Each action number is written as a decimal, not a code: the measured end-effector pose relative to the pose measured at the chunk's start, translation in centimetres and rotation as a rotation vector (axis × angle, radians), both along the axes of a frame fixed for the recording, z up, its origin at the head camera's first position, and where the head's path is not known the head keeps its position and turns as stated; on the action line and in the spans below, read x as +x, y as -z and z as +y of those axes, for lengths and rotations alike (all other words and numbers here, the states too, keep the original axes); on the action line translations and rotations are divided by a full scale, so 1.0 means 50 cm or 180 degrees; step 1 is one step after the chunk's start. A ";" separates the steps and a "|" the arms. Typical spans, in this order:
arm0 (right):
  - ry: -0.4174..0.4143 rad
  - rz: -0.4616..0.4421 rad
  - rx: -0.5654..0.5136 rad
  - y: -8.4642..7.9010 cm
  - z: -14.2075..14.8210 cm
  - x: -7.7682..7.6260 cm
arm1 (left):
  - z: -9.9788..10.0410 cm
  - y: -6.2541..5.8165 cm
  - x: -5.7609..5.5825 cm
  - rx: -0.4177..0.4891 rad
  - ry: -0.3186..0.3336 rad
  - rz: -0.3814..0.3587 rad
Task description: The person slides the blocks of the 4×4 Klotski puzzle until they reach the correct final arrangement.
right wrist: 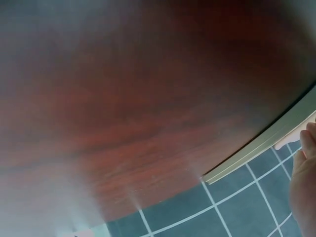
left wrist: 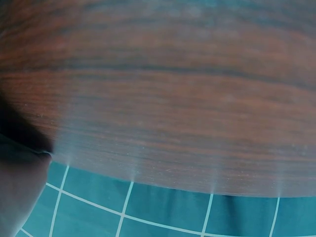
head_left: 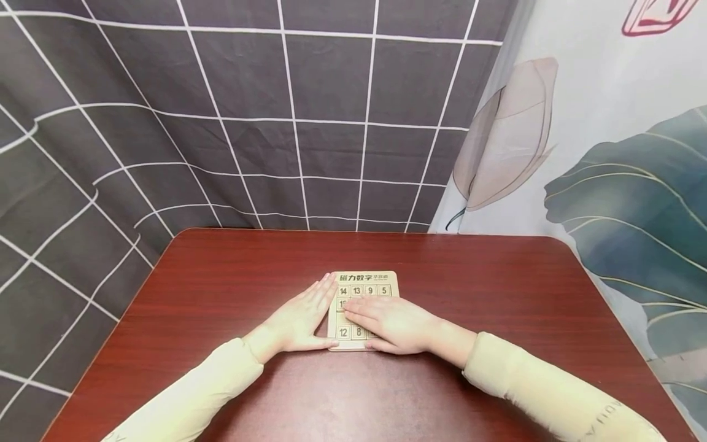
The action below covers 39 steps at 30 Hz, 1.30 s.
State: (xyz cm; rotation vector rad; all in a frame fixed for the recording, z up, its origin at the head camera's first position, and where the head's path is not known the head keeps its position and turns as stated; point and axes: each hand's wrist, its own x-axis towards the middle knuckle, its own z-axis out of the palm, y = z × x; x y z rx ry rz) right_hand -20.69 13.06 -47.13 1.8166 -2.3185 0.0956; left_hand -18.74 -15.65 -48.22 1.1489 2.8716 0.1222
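Observation:
On the table lies a pale number sliding puzzle, with dark printed characters along its top and square number tiles such as 14, 13, 9 and 5. My left hand rests along the puzzle's left side, fingers straight at its edge and thumb at the lower left corner. Straight fingers of my right hand lie across the middle tiles, hiding several of them. From the right wrist, the puzzle's side edge shows beside part of the right hand. Only a dark bit of the left hand appears in the left wrist view.
The reddish-brown wooden table has rounded far corners. Behind it hangs a dark grey curtain with a white grid, and a white leaf-patterned curtain hangs at the right.

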 end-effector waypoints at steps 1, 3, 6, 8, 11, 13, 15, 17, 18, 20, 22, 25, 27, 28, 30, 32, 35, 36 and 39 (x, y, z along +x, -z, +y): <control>0.0049 -0.0001 0.0030 0.001 -0.002 -0.004 | 0.001 0.000 -0.001 0.0012 0.0004 -0.0003; 0.0121 -0.0008 0.0094 0.001 -0.005 -0.011 | 0.002 0.002 -0.002 0.0025 0.0006 0.0000; 0.0160 -0.0014 0.0137 0.002 -0.010 -0.015 | 0.002 0.004 -0.002 -0.0001 0.0003 0.0018; 0.0131 -0.0025 0.0118 0.002 -0.010 -0.014 | 0.002 0.006 -0.002 -0.0015 -0.0009 0.0029; 0.0004 -0.0044 0.0024 0.001 -0.007 -0.008 | 0.002 0.005 -0.003 -0.0016 -0.0015 0.0026; -0.0103 -0.0044 -0.0020 0.000 -0.003 -0.001 | 0.002 0.004 -0.003 0.0021 -0.0010 0.0012; -0.0188 -0.0029 -0.0037 0.001 0.001 0.006 | 0.002 0.003 -0.003 0.0047 0.0002 0.0003; -0.0234 -0.0018 -0.0038 0.001 0.004 0.012 | 0.001 0.002 -0.002 0.0046 0.0005 0.0003; -0.0247 -0.0026 -0.0035 0.001 0.005 0.013 | 0.001 0.002 -0.002 0.0035 0.0001 0.0011; -0.0249 -0.0041 -0.0035 0.000 0.006 0.014 | 0.001 0.000 0.000 0.0010 -0.0010 0.0002; -0.0213 -0.0080 -0.0044 -0.003 0.007 0.009 | 0.001 -0.002 0.001 -0.0003 -0.0023 -0.0020; -0.0066 -0.0139 -0.0033 -0.007 0.009 -0.005 | 0.002 -0.003 0.000 0.0004 -0.0023 -0.0021; 0.0086 -0.0184 0.0003 -0.007 0.007 -0.017 | 0.002 -0.001 0.000 -0.0001 -0.0030 -0.0011; 0.0164 -0.0204 0.0033 -0.007 0.006 -0.024 | 0.002 -0.001 0.000 -0.0005 -0.0035 -0.0002; 0.0306 -0.0254 0.0106 -0.005 0.002 -0.036 | 0.001 0.002 0.000 -0.0023 -0.0045 0.0009; 0.0404 -0.0306 0.0181 -0.002 -0.003 -0.047 | 0.000 0.003 0.000 -0.0021 -0.0043 0.0013; 0.0482 -0.0362 0.0266 0.003 -0.011 -0.056 | 0.000 0.003 0.000 -0.0002 -0.0026 0.0013; 0.0498 -0.0371 0.0284 0.005 -0.013 -0.058 | 0.000 0.003 0.001 -0.0003 -0.0025 0.0014; 0.0500 -0.0378 0.0294 0.008 -0.018 -0.058 | -0.001 0.003 0.001 -0.0015 -0.0018 0.0024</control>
